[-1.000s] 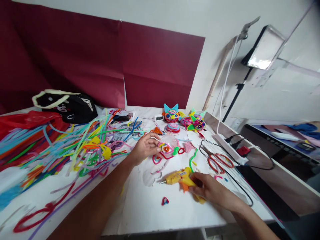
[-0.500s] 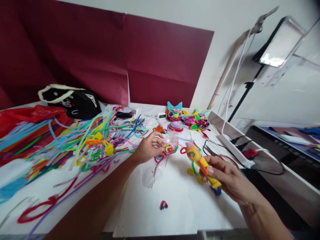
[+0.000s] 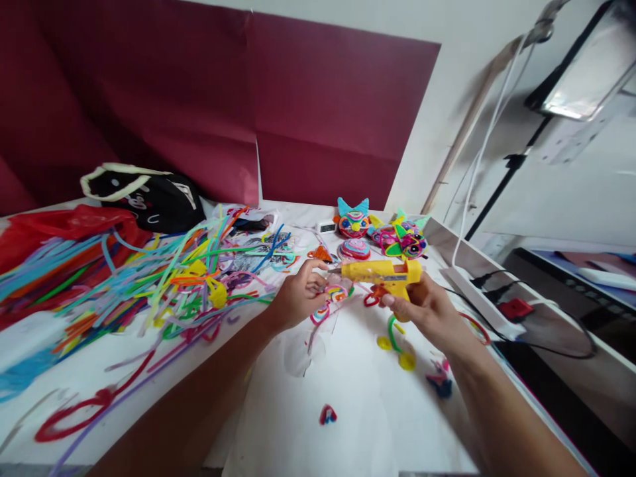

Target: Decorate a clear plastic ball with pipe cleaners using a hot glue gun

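Observation:
My right hand (image 3: 431, 310) is wrapped round the handle of a yellow glue gun (image 3: 372, 270). Its nozzle points left, close to the fingers of my left hand (image 3: 297, 297). Those fingers are closed on the edge of a small craft piece (image 3: 338, 293) with a clear plastic part and coloured pipe-cleaner loops; the gun partly covers it. Whether the nozzle touches the piece, I cannot tell. A red pipe-cleaner shape (image 3: 373, 298) lies just below the gun. Near my right wrist are a green strip with yellow discs (image 3: 395, 338) and a blue and pink piece (image 3: 440, 381).
Loose pipe cleaners (image 3: 183, 278) cover the table's left side, beside a red plastic bag (image 3: 74, 222) and a black bag (image 3: 163, 205). Finished-looking fuzzy figures (image 3: 354, 224) stand at the back. A power strip (image 3: 484, 301) with cables runs along the right edge.
My right hand has lifted the glue gun and turned it level, bringing its nozzle left to my left hand. The left hand keeps its grip on the craft piece.

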A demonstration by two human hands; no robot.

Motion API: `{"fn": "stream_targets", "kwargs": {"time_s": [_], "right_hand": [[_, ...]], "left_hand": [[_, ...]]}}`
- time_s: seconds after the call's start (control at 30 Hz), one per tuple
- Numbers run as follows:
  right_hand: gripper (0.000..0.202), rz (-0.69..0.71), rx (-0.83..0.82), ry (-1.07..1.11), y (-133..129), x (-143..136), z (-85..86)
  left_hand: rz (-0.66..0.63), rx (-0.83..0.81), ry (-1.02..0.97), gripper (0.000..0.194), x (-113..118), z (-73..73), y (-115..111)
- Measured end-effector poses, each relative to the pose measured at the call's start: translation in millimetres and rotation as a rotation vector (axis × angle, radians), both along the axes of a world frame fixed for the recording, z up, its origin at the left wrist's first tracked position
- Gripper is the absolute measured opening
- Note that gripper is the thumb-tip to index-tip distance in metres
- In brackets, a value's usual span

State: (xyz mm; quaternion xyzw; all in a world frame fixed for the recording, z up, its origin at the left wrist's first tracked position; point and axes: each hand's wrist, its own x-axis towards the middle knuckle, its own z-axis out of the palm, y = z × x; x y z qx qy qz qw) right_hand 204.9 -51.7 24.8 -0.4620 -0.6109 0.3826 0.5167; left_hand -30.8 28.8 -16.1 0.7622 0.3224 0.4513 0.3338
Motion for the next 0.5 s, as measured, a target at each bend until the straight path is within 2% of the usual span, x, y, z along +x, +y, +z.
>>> {"fn": "stream_targets", "kwargs": {"time_s": [0.27,0.5], "right_hand": [[0.040,-0.003,0.056,-0.086,0,15,-25.1],[0.038,-0.008,0.061,-0.246,2,22,-33.0]], "left_hand": [[0.030,0.007,0.044,0.042,1,-2.6,0],[0.012,0.044,0.048,0.046,0,-5.1,1]]}}
